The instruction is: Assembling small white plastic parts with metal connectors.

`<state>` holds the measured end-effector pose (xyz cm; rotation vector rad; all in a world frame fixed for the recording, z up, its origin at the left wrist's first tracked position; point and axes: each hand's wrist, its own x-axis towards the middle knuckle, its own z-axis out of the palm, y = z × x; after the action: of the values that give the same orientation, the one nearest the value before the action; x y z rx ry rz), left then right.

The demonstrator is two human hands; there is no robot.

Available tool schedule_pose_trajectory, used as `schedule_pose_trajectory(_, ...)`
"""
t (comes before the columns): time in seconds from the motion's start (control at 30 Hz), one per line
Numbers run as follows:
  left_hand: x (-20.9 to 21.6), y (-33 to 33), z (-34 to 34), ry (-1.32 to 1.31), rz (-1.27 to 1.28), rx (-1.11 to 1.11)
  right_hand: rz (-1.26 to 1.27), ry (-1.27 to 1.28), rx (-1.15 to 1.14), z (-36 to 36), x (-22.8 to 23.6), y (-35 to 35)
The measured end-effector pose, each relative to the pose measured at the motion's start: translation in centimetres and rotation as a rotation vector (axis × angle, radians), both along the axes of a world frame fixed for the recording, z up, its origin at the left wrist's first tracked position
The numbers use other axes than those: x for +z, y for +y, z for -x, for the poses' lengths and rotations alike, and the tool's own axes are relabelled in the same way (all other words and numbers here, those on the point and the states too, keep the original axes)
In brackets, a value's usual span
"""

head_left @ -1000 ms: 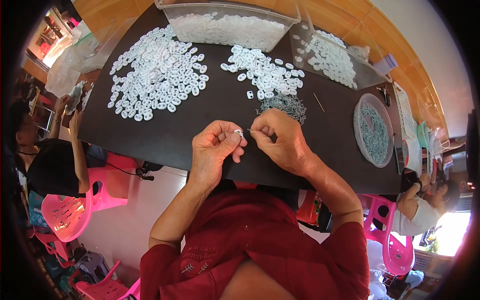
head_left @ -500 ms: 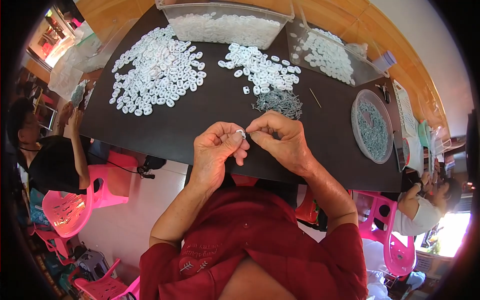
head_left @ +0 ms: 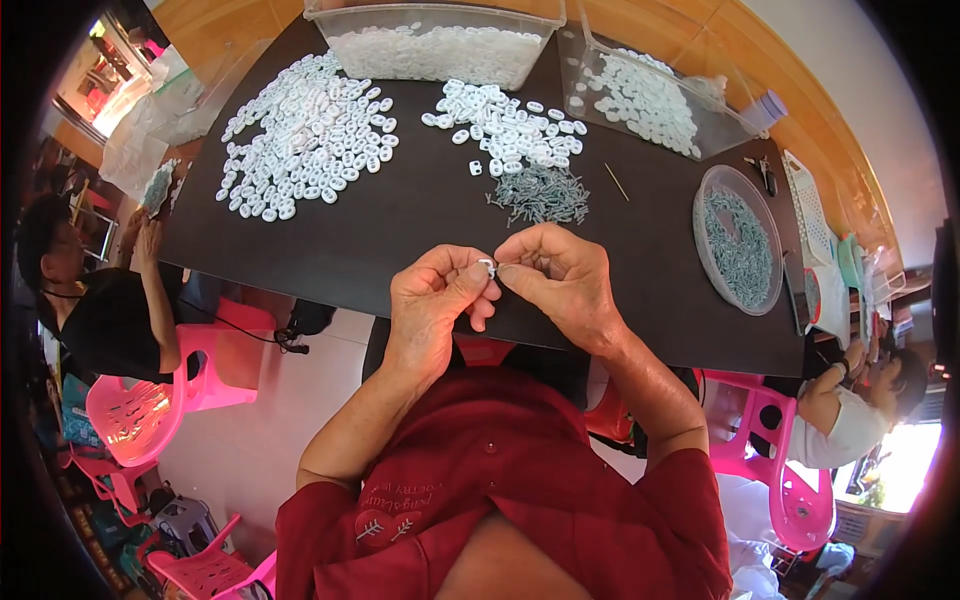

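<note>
Dark tabletop (head_left: 370,235): bearing two-holed white ovals (head_left: 305,140) and a heap of grey screws (head_left: 540,195) beyond the hands.
Left hand (head_left: 435,290): pinching a small white plastic piece (head_left: 488,266) between thumb and forefinger, above the near edge.
Right hand (head_left: 562,280): thumb and forefinger pressing together at the piece's right side, apparently gripping one such screw, too tiny to confirm.
Good handling: steadying the left pinch, aligning the right squarely, forcing nothing.

One wide fisheye view from the wearer's head, upright, facing steeply down over the red shirt (head_left: 560,450), the left hand (head_left: 432,300) and right hand (head_left: 562,290) near mid-frame, close below, the dark table (head_left: 350,245) beyond, its edges bowed
</note>
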<state>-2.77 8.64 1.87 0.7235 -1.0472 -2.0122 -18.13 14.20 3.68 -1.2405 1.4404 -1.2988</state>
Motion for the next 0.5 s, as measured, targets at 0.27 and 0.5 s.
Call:
schedule_pose_trajectory(0.27, -0.1, 1.1, 0.6, -0.071, 0.107, 0.014, 0.048, -0.049, -0.053, -0.3, 0.0, 1.0)
schedule_pose_trajectory(0.5, -0.4, 2.8, 1.4, -0.071, 0.229, 0.121, 0.087, -0.023, -0.058, -0.9, -0.3, 1.7)
